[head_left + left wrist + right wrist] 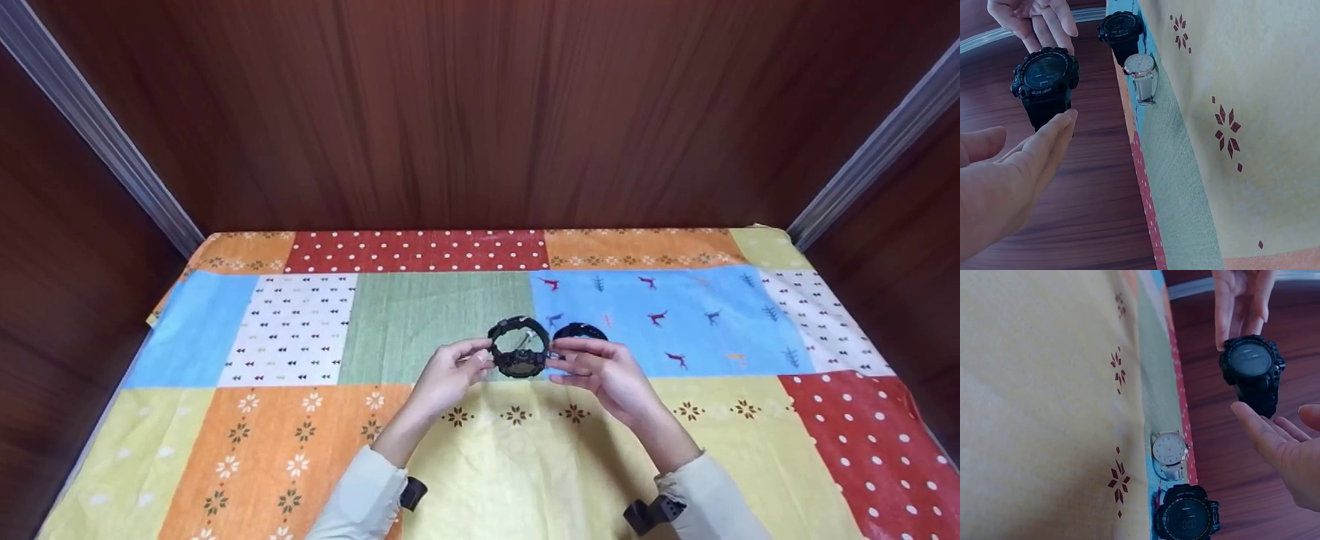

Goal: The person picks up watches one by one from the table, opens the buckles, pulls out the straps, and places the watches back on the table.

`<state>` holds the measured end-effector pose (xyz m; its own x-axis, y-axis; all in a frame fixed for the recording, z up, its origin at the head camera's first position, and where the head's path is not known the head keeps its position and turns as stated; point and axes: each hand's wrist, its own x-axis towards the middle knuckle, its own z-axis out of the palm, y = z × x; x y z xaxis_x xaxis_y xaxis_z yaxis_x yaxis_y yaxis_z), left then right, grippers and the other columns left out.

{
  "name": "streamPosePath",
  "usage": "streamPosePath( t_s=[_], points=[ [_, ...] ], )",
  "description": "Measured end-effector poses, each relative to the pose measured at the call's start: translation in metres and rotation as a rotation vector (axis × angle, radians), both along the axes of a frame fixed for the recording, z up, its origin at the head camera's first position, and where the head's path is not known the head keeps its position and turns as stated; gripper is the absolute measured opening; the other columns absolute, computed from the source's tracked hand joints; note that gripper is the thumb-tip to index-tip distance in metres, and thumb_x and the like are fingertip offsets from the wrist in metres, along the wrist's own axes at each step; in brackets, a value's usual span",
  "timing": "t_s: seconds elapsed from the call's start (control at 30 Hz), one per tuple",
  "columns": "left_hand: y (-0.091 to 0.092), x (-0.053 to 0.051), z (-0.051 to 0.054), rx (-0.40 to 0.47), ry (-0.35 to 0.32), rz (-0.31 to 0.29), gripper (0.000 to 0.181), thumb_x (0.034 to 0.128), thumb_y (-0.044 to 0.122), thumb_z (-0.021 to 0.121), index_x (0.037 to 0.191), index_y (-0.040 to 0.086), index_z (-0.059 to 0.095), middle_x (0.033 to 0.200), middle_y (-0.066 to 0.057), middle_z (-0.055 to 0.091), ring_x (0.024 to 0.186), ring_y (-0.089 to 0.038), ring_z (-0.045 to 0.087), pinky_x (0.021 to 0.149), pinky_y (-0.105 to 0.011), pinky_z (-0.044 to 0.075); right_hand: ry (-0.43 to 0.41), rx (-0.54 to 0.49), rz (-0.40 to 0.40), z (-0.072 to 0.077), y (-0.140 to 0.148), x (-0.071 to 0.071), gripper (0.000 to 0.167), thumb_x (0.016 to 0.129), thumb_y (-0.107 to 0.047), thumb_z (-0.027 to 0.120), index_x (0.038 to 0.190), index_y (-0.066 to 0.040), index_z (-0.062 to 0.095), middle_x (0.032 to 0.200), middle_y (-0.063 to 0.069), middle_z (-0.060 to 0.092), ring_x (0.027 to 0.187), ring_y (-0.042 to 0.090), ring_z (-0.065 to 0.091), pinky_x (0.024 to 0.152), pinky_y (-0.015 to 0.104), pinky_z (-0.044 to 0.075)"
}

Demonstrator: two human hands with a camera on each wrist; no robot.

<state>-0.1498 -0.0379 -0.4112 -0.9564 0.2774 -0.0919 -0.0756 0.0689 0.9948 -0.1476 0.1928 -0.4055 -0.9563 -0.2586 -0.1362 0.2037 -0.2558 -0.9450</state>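
A black sport watch (523, 360) with a round face is held up between both hands, its strap forming a ring toward the head camera. At its left side, the straight fingers of my left hand (448, 369) touch it, and in the left wrist view the thumb stands apart. My right hand (613, 376) touches the opposite side with extended fingers, its thumb also apart in the right wrist view. Behind lie a second black digital watch (1186, 517) and a watch with a white dial and pale strap (1140, 64).
A patchwork-patterned cloth (517, 450) covers the table. Brown wood-grain panels (465, 112) rise at the back and both sides, with grey metal strips (112, 135) at the corners. Black wrist straps (652, 514) sit at the cuffs of the pale sleeves (712, 499).
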Motion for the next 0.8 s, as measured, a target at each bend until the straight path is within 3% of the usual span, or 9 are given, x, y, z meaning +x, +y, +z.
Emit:
streamPosePath(
  t_s=[0.37, 0.63, 0.8],
  points=[
    [0.0, 0.003, 0.004, 0.088, -0.018, 0.06, 0.031, 0.0919, 0.004, 0.051, 0.118, -0.013, 0.051, 0.104, -0.022, 0.057, 0.096, -0.032, 0.059, 0.083, -0.03, 0.049, -0.008, -0.024, -0.026, 0.006, -0.002, 0.003, 0.027, 0.087, 0.009, 0.044, 0.111, 0.016, 0.053, 0.107, 0.02, 0.059, 0.094, 0.033, 0.062, 0.088, 0.048, 0.043],
    [-0.001, 0.003, 0.008, 0.131, -0.009, 0.062, 0.03, 0.0903, 0.001, 0.053, 0.116, -0.014, 0.051, 0.101, -0.021, 0.057, 0.092, -0.029, 0.06, 0.082, -0.03, 0.049, 0.007, 0.0, -0.037, 0.01, -0.003, 0.002, 0.027, 0.087, 0.01, 0.043, 0.11, 0.018, 0.052, 0.102, 0.019, 0.062, 0.092, 0.038, 0.061, 0.087, 0.046, 0.045],
    [-0.001, 0.002, 0.009, 0.158, -0.036, 0.078, 0.026, 0.0892, -0.002, 0.053, 0.113, -0.013, 0.052, 0.1, -0.019, 0.056, 0.089, -0.025, 0.06, 0.081, -0.03, 0.05, -0.006, 0.008, -0.05, 0.01, -0.006, 0.001, 0.023, 0.086, 0.01, 0.046, 0.106, 0.016, 0.056, 0.093, 0.018, 0.062, 0.084, 0.032, 0.063, 0.084, 0.044, 0.047]
  ],
)
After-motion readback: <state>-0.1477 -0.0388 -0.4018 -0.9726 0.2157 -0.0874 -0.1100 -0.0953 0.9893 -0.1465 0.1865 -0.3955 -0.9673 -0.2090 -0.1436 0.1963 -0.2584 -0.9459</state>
